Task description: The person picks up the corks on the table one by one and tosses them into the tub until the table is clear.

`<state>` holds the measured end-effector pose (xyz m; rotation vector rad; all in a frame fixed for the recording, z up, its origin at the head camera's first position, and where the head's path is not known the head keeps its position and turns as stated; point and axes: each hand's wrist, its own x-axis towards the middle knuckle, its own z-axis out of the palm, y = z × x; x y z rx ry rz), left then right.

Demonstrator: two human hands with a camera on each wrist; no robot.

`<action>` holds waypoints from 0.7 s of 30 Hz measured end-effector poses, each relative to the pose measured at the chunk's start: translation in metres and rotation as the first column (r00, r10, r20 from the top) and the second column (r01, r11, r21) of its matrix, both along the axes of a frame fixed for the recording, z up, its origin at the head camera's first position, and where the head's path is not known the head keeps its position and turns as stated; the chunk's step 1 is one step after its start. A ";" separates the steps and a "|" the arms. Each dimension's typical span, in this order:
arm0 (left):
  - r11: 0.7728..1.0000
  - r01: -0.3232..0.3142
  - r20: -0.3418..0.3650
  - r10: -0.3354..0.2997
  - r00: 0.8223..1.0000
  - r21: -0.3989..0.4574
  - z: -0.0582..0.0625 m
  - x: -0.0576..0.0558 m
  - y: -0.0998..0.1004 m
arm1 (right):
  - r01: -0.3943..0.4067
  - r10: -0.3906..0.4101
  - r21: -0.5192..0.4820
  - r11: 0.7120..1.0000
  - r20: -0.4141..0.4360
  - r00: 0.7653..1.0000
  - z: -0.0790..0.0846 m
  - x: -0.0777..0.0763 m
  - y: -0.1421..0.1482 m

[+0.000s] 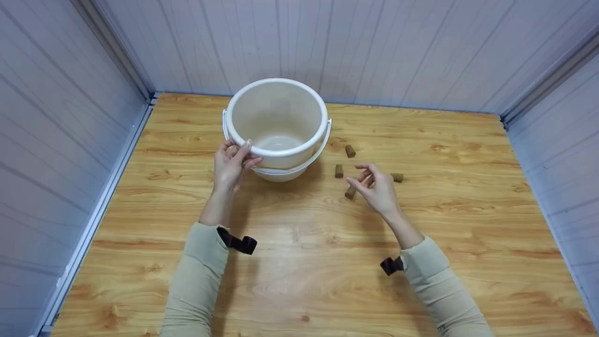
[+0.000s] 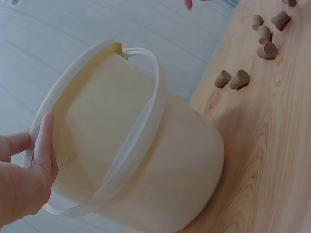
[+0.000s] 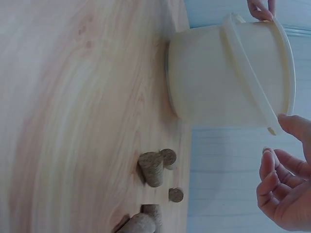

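Observation:
A white plastic bucket [image 1: 279, 161] stands upright near the back wall, its handle hanging down at the front. My left hand [image 1: 230, 164] grips the front left of its rim, thumb on top and fingers along the outer wall. In the left wrist view the left hand [image 2: 29, 170] holds that rim too. My right hand [image 1: 376, 189] hovers over a group of small brown corks, fingers loosely bent and thumb apart from them. Nothing shows between the fingers of the right hand [image 3: 286, 179] in its own wrist view. One cork [image 1: 350, 192] lies just beyond its thumb.
Other corks lie right of the bucket: one near the back [image 1: 350, 150], one beside it [image 1: 339, 171] and one partly behind the right hand [image 1: 397, 177]. Several corks [image 2: 239, 79] show in the left wrist view. Panelled walls [image 1: 355, 51] enclose the wooden tabletop [image 1: 299, 281].

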<state>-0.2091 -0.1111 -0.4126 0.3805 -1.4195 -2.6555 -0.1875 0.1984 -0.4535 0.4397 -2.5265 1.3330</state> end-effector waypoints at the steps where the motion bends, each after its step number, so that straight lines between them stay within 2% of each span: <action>1: 1.000 0.002 0.002 -0.002 1.000 -0.002 0.000 0.000 0.000 | 0.009 -0.009 0.012 1.000 0.003 1.000 -0.002 0.001 0.003; 7: 1.000 0.008 0.003 -0.008 1.000 -0.007 -0.001 0.000 -0.001 | 0.057 -0.059 0.032 0.998 0.037 0.998 -0.013 0.006 0.018; 17: 1.000 0.011 0.010 -0.011 1.000 0.016 0.000 0.000 -0.001 | 0.088 -0.092 0.055 0.995 0.069 0.993 -0.026 0.012 0.031; 21: 1.000 0.020 0.001 -0.020 1.000 0.011 -0.001 0.000 -0.001 | 0.095 -0.104 0.074 0.993 0.123 0.987 -0.031 0.019 0.039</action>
